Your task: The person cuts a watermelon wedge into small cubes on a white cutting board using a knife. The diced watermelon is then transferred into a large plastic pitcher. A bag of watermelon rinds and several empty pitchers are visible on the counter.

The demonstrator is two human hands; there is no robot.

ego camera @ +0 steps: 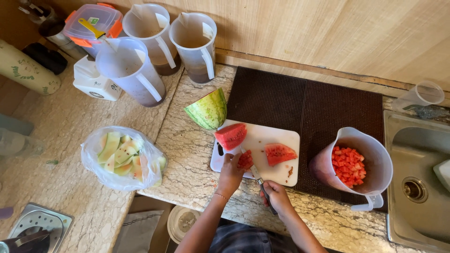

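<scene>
I see my left hand [230,174] on the white cutting board [281,136], its fingers closed over a small piece of watermelon [245,159] and pinning it to the board. My right hand [277,197] sits just beside it at the board's near edge, fingers wrapped tight around the dark handle of a knife [259,180]; the blade runs up and to the left, right against the held piece.

Two more pieces lie on the same board: a larger red chunk [230,136] at the far left corner and a wedge [280,153] near the middle, apart from the one I hold. A few seeds lie near the board's right edge. The board rests partly on a dark brown mat [304,98] and partly on the speckled stone worktop [187,164].

Just beyond the board's left corner stands a green-striped watermelon end [208,110], rind facing me. To the right, on the mat, a translucent jug [358,166] holds red watermelon cubes. A steel sink [417,187] is set in at the far right.

On the left a clear plastic bag [123,158] holds pale green rind strips. Three more jugs [154,47] stand by the wooden wall, with a lidded plastic box [91,23] behind them.
</scene>
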